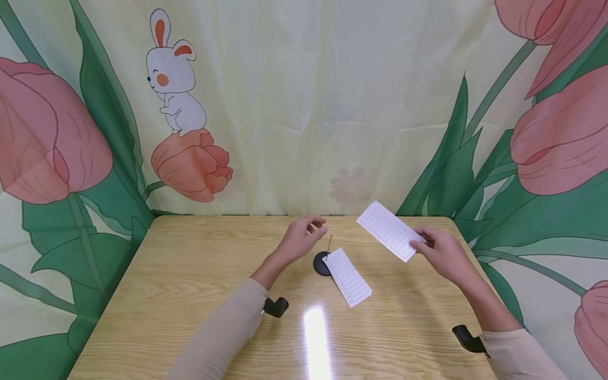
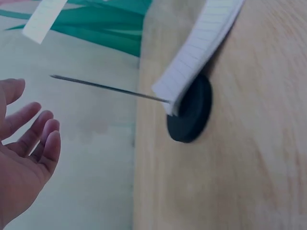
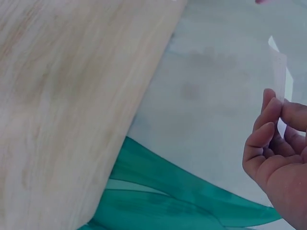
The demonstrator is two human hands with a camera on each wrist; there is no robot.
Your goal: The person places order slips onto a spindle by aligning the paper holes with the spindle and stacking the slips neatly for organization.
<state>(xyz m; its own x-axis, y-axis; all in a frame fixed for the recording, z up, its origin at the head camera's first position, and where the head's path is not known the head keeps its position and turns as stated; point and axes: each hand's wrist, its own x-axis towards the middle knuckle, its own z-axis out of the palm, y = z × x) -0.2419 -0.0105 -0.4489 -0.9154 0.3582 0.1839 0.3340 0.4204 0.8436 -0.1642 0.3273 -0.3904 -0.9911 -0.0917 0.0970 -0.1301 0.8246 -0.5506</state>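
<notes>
In the head view a receipt spike with a round black base (image 1: 321,264) stands on the table, its thin metal rod (image 2: 110,89) pointing up. Several lined paper slips (image 1: 349,277) are stuck on the rod at one end and lie low against the base, sloping to the table. My right hand (image 1: 439,250) pinches another lined slip (image 1: 389,229) between thumb and fingers, raised to the right of the spike. My left hand (image 1: 301,237) hovers just left of the rod's tip, fingers loosely bent, holding nothing; the left wrist view shows it apart from the rod.
The wooden table (image 1: 214,264) ends at a back edge against a curtain (image 1: 294,105) printed with tulips and a rabbit. Black wrist mounts (image 1: 276,307) stick out from both sleeves. A bright reflection lies on the table's front part.
</notes>
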